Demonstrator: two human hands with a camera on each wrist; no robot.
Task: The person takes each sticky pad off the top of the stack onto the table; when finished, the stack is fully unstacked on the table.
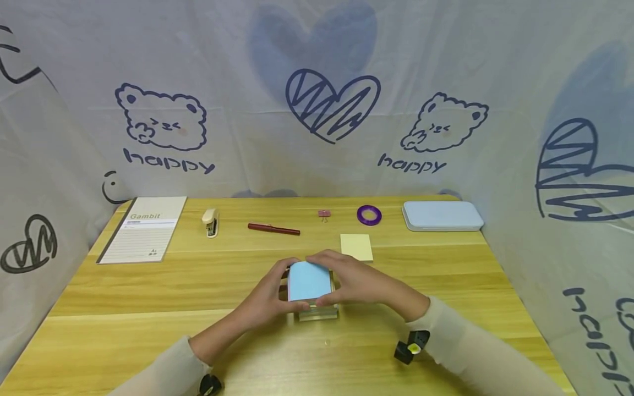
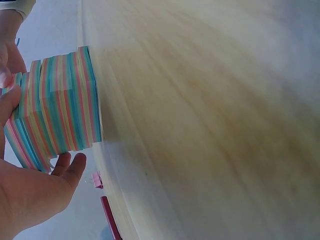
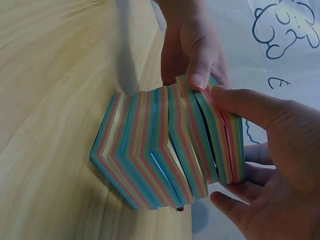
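A tall stack of sticky notes (image 1: 309, 281) stands on the table, its top sheet blue. In the wrist views the sides of the sticky-note stack (image 3: 142, 145) show stripes of pink, yellow, green and blue, with its layers unevenly aligned. My left hand (image 1: 264, 297) grips the upper part from the left, thumb at the near side and fingers round the far side. From the right, my right hand (image 1: 356, 280) holds the same upper part, its thumb close to the left thumb. Part of the far fingers is hidden behind the stack in the head view.
Beyond the hands lies a yellow sticky pad (image 1: 356, 247). Farther back are a notebook (image 1: 143, 228), a stapler (image 1: 211, 222), a dark red pen (image 1: 274, 229), a pink binder clip (image 1: 324, 214), purple tape (image 1: 369, 215) and a pale blue case (image 1: 442, 215). Printed cloth (image 1: 238, 126) hangs behind the table.
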